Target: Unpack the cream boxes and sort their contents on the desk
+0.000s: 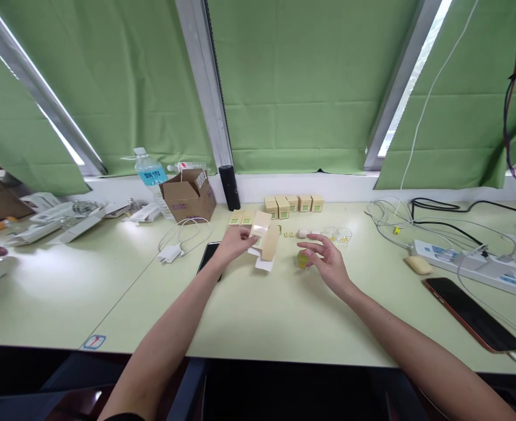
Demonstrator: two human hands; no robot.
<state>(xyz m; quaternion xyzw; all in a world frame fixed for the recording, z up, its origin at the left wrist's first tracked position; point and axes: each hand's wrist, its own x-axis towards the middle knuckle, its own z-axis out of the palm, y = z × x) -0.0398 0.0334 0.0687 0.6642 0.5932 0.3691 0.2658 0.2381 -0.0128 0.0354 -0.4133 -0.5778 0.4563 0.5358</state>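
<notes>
Now the left hand (235, 242) pinches an opened carton (270, 242), best held lightly to spare its flaps (265, 264), left of the yellowish container (302, 260) where the right hand (330, 266) curls half-open, its grip unclear.

Pale green table (284, 321) — matched by plain green curtains (319, 82).
The cardboard box (190, 207) is brown, printed in purple; to its left, a bottle label (150, 175) is coloured bright blue. To its right, a cylinder (229, 188) is seen in black, and tan small boxes (283, 207) are marked with green squares; nearer — tan and white are shown by an open carton (269, 243), yellow-green by a small item (302, 261).
</notes>
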